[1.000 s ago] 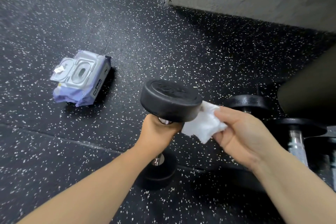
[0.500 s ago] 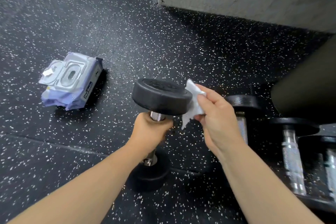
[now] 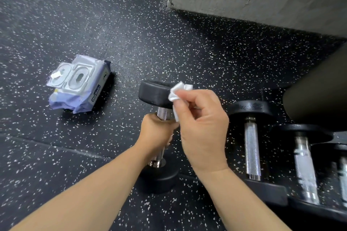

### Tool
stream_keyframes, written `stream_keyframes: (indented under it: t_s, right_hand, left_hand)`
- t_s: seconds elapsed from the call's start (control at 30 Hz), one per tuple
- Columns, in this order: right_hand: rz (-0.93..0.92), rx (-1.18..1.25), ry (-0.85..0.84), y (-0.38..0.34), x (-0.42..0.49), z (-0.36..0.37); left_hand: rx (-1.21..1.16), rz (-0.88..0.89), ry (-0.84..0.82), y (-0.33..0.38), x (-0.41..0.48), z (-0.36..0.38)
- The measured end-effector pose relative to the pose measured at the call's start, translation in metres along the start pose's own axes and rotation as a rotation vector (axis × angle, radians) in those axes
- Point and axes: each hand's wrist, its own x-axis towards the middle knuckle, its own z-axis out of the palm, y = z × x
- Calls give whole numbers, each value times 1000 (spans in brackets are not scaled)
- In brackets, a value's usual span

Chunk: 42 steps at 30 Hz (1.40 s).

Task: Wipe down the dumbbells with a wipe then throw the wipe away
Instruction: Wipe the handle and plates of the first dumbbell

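While no bin shows anywhere on the speckled rubber floor point(image 3: 122, 30), the job looks to be in its middle stretch: wiping is under way and the throwing away is not yet done. The racked dumbbells point(image 3: 251, 148) at the right lie side by side, handles running away from the viewer, and nothing shows whether they have been wiped. The held dumbbell point(image 3: 153, 93) is in front of the person, between the forearms. Its long axis is close to upright, with one black head on top, leaning a little away, and the other head down by the floor; whether that lower head rests on the rubber or hangs just above it is hard to say from this angle. The wipes packet point(image 3: 78, 84) lies face up, well apart to the left. The left hand point(image 3: 157, 135) is wrapped round the knurled handle just under the top head. The right hand point(image 3: 202, 127) pinches the bunched white wipe point(image 3: 178, 92) between thumb and fingertips, against the right rim of that top head
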Motion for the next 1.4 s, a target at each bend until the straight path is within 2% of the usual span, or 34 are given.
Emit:
stream_keyframes:
  t_s: [0.1, 0.27, 0.33, 0.4, 0.47, 0.6, 0.77, 0.9, 1.0, 1.13, 1.2, 1.3, 1.4]
  right_hand:
    - [-93, -85, -26, 7, 4, -3]
    - [149, 71, -42, 23, 11, -23]
    - [182, 117, -31, 24, 12, -26]
    - [101, 82, -25, 20, 10, -24]
    - [-63, -30, -40, 12, 8, -18]
    - [-404, -316, -191, 4, 15, -17]
    - [-558, -462, -239, 12, 17, -47]
    - [-674, -585, -293, 8, 19, -51]
    - [-667, -748, -354, -4, 37, -38]
    - [-403, -771, -577, -9, 70, -24]
    - [-332, -734, -669, -9, 75, -32]
    - [-456, -712, -776, -12, 57, -54]
    - [-602, -771, -826, -10, 47, -61]
  left_hand:
    - [8, -19, -27, 1, -1, 0]
    - [54, -79, -34, -4, 4, 3]
    - [66, -62, -34, -4, 4, 4]
    - [81, -41, -30, -4, 4, 4]
    - [91, -11, -36, -5, 3, 4]
    - [196, 63, -56, -1, 0, 6]
    - [154, -8, -165, -7, 5, 10]
    - [213, 27, -224, -7, 4, 10]
    - [239, 19, -230, -4, 3, 15]
    - [298, -20, -287, -8, 7, 20]
    - [344, -9, -330, -10, 7, 22]
    - [359, 48, -403, -13, 5, 23]
    - [390, 137, -401, -16, 6, 22]
